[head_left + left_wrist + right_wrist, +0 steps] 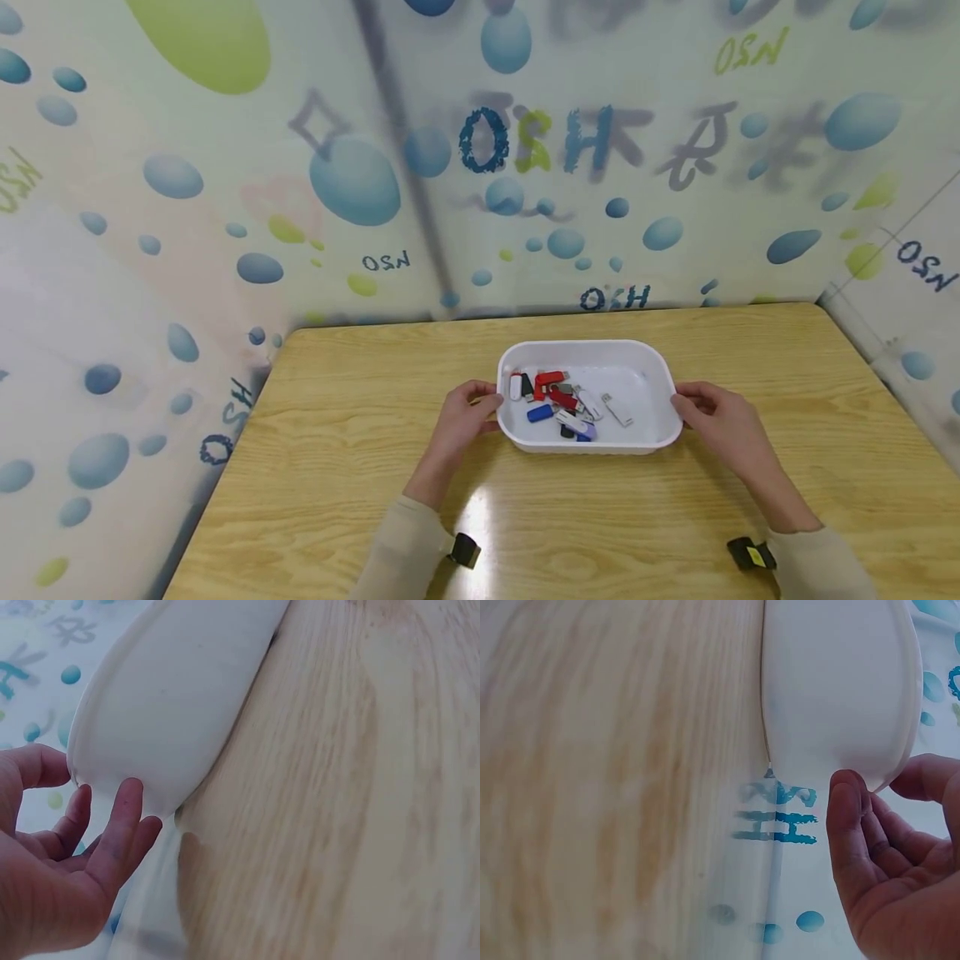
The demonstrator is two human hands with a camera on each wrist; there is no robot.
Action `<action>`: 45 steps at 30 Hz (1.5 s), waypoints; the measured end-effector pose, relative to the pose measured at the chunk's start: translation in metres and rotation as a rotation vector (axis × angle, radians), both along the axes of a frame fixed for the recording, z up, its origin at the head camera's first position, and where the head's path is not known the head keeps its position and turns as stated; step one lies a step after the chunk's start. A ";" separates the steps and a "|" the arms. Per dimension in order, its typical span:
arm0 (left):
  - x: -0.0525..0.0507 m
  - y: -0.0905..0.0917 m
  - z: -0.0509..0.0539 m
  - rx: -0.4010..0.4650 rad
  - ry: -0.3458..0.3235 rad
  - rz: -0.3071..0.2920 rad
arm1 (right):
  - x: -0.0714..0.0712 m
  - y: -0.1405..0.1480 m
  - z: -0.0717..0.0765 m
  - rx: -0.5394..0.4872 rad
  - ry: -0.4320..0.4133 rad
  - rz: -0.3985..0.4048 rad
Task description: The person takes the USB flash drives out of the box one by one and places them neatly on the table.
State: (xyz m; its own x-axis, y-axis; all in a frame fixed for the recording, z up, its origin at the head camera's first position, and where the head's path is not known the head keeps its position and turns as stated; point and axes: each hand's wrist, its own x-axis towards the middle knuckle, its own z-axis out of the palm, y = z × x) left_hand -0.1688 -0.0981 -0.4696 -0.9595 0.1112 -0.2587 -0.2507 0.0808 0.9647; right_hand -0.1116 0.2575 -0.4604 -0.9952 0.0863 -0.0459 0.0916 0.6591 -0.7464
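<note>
A white plastic tray (645, 387) with rounded corners sits at the middle of the wooden table, gripped at both ends. On its left end, my left hand (461, 417) holds the rim with the thumb, its fingers against the outer wall. My right hand (723, 425) grips the opposite end in the same manner. Several USB sticks lie inside, mostly heaped at the left: a blue one (539, 413), red ones, black ones and white ones. One white USB stick (617, 411) lies apart, right of the heap. Both wrist views show the tray's outer wall (180, 690) beside the fingers.
The light wooden table (360, 417) reaches up to a patterned curtain (525, 250) with blue and green drops behind it. More of this fabric hangs at the left and right. Dark wrist devices show at both sleeves.
</note>
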 end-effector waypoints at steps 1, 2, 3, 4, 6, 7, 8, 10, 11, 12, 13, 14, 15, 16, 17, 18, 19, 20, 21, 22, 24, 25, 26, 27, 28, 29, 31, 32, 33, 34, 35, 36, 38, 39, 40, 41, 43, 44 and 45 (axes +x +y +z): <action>0.000 0.000 0.000 -0.003 -0.001 -0.001 | 0.000 0.000 0.000 -0.001 -0.004 0.000; 0.001 0.000 0.001 -0.005 0.000 -0.005 | 0.000 0.000 0.000 -0.002 -0.008 0.000; 0.001 -0.001 0.001 -0.004 0.002 -0.006 | 0.000 -0.001 0.000 -0.002 -0.013 0.001; 0.001 -0.001 0.001 -0.006 0.002 -0.006 | 0.000 0.000 0.000 -0.002 -0.017 0.002; 0.001 -0.001 0.002 -0.023 -0.002 -0.011 | 0.001 0.001 0.002 0.012 -0.005 -0.002; 0.001 -0.001 0.002 -0.029 -0.005 -0.014 | 0.002 0.002 0.004 0.028 0.015 -0.012; 0.001 -0.001 0.002 -0.033 -0.008 -0.018 | 0.003 0.002 0.007 0.045 0.042 -0.024; 0.000 -0.001 0.001 -0.039 -0.016 -0.022 | 0.004 0.003 0.015 0.082 0.124 -0.057; 0.000 -0.001 0.001 -0.035 -0.015 -0.022 | 0.003 0.001 0.020 0.106 0.167 -0.070; -0.001 -0.001 0.000 -0.030 -0.015 -0.021 | 0.003 -0.002 0.027 0.136 0.206 -0.070; -0.001 -0.001 0.000 -0.025 -0.013 -0.019 | 0.001 -0.007 0.033 0.168 0.234 -0.054; -0.001 -0.001 0.000 -0.016 -0.010 -0.016 | -0.001 -0.013 0.040 0.201 0.256 -0.022; -0.001 -0.002 -0.001 -0.010 -0.009 -0.012 | -0.003 -0.021 0.045 0.236 0.265 0.020; -0.001 -0.002 -0.001 -0.005 -0.005 -0.010 | -0.006 -0.030 0.051 0.270 0.261 0.073; -0.001 -0.002 0.000 -0.001 -0.006 -0.007 | -0.009 -0.039 0.055 0.300 0.245 0.134; -0.001 -0.002 0.000 0.000 -0.008 -0.006 | -0.013 -0.049 0.058 0.326 0.228 0.201; 0.000 -0.002 0.001 0.001 -0.006 -0.008 | -0.016 -0.058 0.060 0.333 0.201 0.263; 0.000 -0.002 0.001 0.002 -0.006 -0.011 | -0.019 -0.066 0.061 0.336 0.172 0.315; 0.000 -0.002 0.001 -0.001 -0.008 -0.014 | -0.023 -0.073 0.061 0.332 0.140 0.357; 0.000 -0.001 0.001 0.000 -0.009 -0.017 | -0.026 -0.080 0.060 0.329 0.109 0.393; 0.000 -0.001 0.001 0.003 -0.010 -0.024 | -0.032 -0.091 0.057 0.319 0.057 0.445; 0.000 -0.001 0.001 0.001 -0.010 -0.026 | -0.034 -0.096 0.056 0.314 0.033 0.460; 0.000 -0.001 0.001 0.002 -0.013 -0.025 | -0.036 -0.100 0.054 0.319 0.013 0.469; 0.001 -0.001 0.002 0.002 -0.017 -0.024 | -0.038 -0.103 0.052 0.327 -0.004 0.478; 0.001 -0.001 0.002 0.002 -0.021 -0.022 | -0.040 -0.106 0.050 0.335 -0.023 0.486; 0.002 -0.002 0.003 -0.002 -0.026 -0.020 | -0.041 -0.109 0.048 0.339 -0.042 0.494; 0.003 -0.003 0.005 -0.012 -0.031 -0.020 | -0.045 -0.114 0.043 0.354 -0.080 0.505; 0.003 -0.004 0.005 -0.011 -0.031 -0.021 | -0.046 -0.115 0.042 0.363 -0.100 0.509; 0.004 -0.004 0.005 -0.012 -0.034 -0.022 | -0.047 -0.117 0.040 0.370 -0.118 0.510; 0.004 -0.005 0.005 -0.011 -0.034 -0.024 | -0.048 -0.119 0.039 0.375 -0.137 0.512; 0.004 -0.006 0.005 -0.005 -0.032 -0.026 | -0.050 -0.120 0.038 0.381 -0.154 0.514; 0.004 -0.006 0.005 -0.001 -0.030 -0.029 | -0.050 -0.121 0.037 0.385 -0.168 0.516; 0.004 -0.006 0.004 0.005 -0.026 -0.033 | -0.051 -0.123 0.036 0.390 -0.192 0.518; 0.003 -0.007 0.004 0.007 -0.025 -0.035 | -0.052 -0.124 0.035 0.390 -0.199 0.518; 0.003 -0.007 0.003 0.009 -0.023 -0.038 | -0.052 -0.124 0.034 0.394 -0.206 0.520; 0.003 -0.007 0.002 0.011 -0.022 -0.039 | -0.052 -0.125 0.034 0.398 -0.212 0.519; 0.002 -0.006 0.001 0.011 -0.018 -0.041 | -0.053 -0.126 0.033 0.407 -0.220 0.518; 0.002 -0.006 0.001 0.013 -0.016 -0.041 | -0.053 -0.126 0.032 0.412 -0.223 0.517; 0.002 -0.006 0.000 0.011 -0.015 -0.042 | -0.053 -0.126 0.032 0.417 -0.226 0.518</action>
